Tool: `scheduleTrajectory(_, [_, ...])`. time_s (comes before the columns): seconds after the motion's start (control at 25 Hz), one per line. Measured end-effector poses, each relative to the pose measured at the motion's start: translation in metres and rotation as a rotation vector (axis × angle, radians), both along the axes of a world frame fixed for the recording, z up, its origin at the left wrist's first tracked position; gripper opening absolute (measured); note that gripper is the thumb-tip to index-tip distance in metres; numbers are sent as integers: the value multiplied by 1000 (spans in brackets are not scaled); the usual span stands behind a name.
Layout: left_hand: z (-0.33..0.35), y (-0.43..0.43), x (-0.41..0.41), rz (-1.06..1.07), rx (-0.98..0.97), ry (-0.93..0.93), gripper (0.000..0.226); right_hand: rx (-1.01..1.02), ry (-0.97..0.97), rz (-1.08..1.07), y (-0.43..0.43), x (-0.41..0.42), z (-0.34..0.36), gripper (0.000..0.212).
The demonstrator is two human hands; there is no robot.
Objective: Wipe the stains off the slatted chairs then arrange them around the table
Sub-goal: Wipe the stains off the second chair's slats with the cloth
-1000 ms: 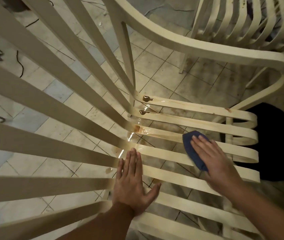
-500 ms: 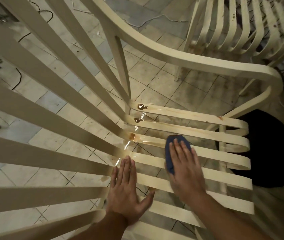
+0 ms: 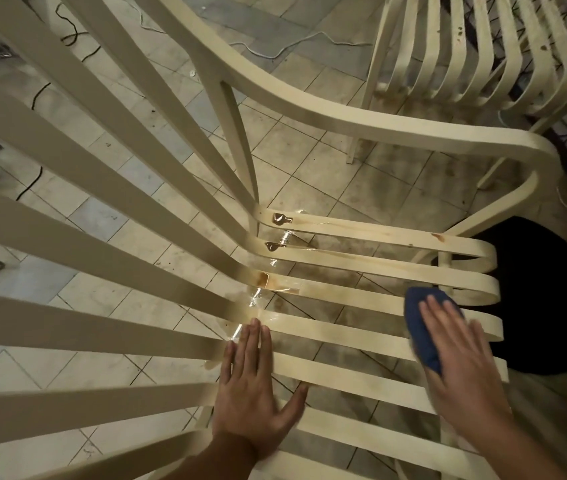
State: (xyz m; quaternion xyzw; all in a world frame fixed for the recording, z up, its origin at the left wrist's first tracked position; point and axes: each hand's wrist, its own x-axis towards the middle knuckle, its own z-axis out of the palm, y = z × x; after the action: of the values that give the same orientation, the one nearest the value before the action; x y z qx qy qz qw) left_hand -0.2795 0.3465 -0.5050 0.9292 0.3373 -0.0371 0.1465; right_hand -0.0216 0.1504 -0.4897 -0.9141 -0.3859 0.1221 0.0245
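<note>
My right hand [image 3: 462,355], fingers flat on the blue cloth [image 3: 420,317], slides back to the seat slats' [image 3: 344,295] right end. My left hand [image 3: 251,393] stays splayed, bracing. The brown puddles [image 3: 280,219] mid-frame are still waiting.

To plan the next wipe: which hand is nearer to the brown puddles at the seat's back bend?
Left. The left hand lies flat close beside the brown puddles; the right hand, pressing the blue cloth, is far off near the seat's front.
</note>
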Motion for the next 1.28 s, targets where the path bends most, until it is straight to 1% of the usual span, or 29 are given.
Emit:
scheduleTrajectory(0.08, [-1, 0, 0, -1, 6, 0, 101, 16, -73, -34, -7, -2, -5, 93])
scheduleTrajectory(0.28, [-1, -1, 0, 6, 15, 1, 103, 10, -81, 45, 40, -29, -12, 82])
scheduleTrajectory(0.4, [-1, -1, 1, 1, 19, 7, 102, 61, -51, 115, 81, -52, -15, 81])
scheduleTrajectory(0.52, [-3, -2, 1, 0, 20, 6, 104, 76, 0, 188, 123, -75, -16, 85])
scheduleTrajectory(0.64, [-3, -2, 2, 3, 47, 22, 103, 78, 2, 329, 162, -93, -20, 91])
scheduleTrajectory(0.76, [-1, -1, 2, 9, 48, 50, 100, 104, 4, 401, 186, -103, -20, 79])
scheduleTrajectory(0.84, [-1, -2, 3, 10, 40, 47, 101, 85, 21, 422, 185, -100, -21, 75])
scheduleTrajectory(0.92, [0, -1, 3, 10, 32, 25, 104, 70, 11, 409, 171, -92, -22, 73])
scheduleTrajectory(1.12, [1, -1, 2, 10, 10, 18, 106, 84, 10, 196, 115, -73, -12, 68])
scheduleTrajectory(1.2, [2, -1, 3, 4, 10, 24, 104, 70, 19, 167, 108, -73, -10, 69])
scheduleTrajectory(1.28, [3, -1, 4, -2, 2, 38, 104, 54, 53, 162, 119, -79, -7, 69])
